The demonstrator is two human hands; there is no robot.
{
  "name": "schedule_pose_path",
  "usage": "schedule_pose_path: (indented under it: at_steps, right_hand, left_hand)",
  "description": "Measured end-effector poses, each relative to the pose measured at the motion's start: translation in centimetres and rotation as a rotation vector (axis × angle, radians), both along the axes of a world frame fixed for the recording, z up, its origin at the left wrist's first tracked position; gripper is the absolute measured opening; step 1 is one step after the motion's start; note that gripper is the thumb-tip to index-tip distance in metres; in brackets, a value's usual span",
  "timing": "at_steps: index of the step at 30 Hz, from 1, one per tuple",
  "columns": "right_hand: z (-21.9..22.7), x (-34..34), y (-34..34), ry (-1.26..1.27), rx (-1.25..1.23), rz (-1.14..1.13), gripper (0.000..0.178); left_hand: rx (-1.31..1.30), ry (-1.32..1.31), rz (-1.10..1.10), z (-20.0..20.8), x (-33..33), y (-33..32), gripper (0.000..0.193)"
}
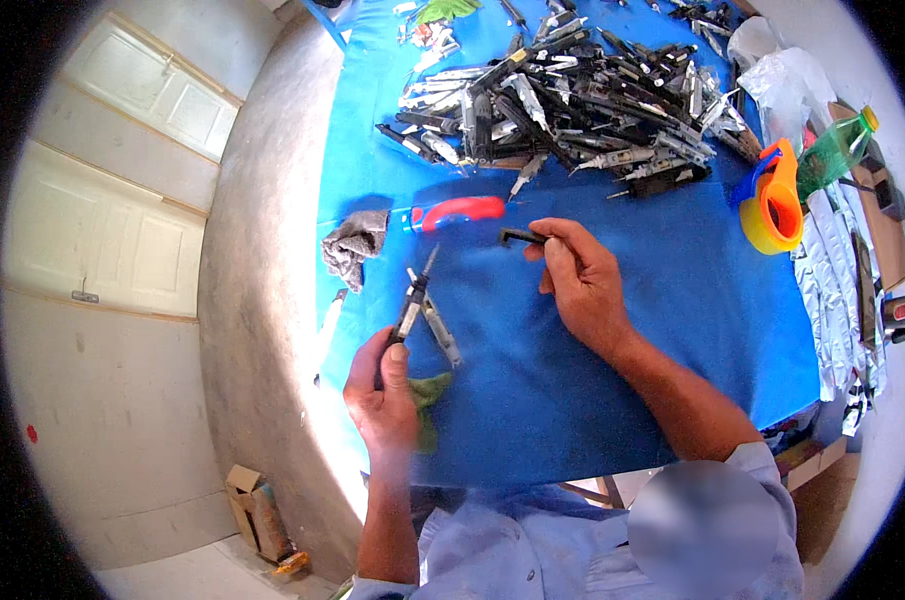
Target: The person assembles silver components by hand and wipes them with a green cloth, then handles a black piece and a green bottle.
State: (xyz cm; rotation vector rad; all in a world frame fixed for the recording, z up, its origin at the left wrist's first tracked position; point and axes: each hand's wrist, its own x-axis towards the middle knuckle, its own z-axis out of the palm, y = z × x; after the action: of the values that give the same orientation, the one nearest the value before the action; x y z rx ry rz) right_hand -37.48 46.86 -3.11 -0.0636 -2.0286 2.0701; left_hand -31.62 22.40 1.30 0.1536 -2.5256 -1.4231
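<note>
My left hand (382, 400) is closed around the lower end of a slim black-and-silver mechanism (408, 315). Its thin rod points up and away from me. Just to the right, a similar silver mechanism (440, 335) lies slanted on the blue table covering (712, 300). Between thumb and fingers, my right hand (584, 285) pinches a short black piece with a hooked end (518, 236). The two held pieces are apart. Beyond them lies a red-and-blue object (460, 210), too blurred to name. Partly behind my left hand is a green cloth (429, 405).
A big heap of black and silver mechanisms (572, 110) covers the table's far side. A crumpled grey cloth (355, 245) sits at the left edge. At the right are a yellow-and-orange tape dispenser (772, 215), a green bottle (834, 150) and silvery padded wrapping (827, 290).
</note>
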Motion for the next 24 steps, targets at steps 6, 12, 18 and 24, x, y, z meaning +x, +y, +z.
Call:
schedule_pose_path:
  at_steps: [6, 12, 18, 24]
  right_hand:
    - [-0.1, -0.1, -0.1, 0.018, -0.011, 0.004, 0.024]
    - [-0.3, -0.1, -0.1, 0.004, 0.014, 0.008, 0.025]
    - [-0.4, -0.2, -0.2, -0.026, 0.070, 0.002, 0.025]
    - [-1.0, -0.5, 0.1, 0.007, 0.227, -0.044, 0.027]
  left_hand:
    - [0.473, -0.161, -0.035, 0.0, -0.4, -0.8, 0.041]
    - [0.794, -0.296, 0.029, 2.2, 0.7, -0.6, 0.045]
    - [0.855, -0.319, 0.035, 2.7, 3.0, -2.0, 0.045]
    - [0.902, -0.262, 0.021, 3.8, 6.4, -4.8, 0.052]
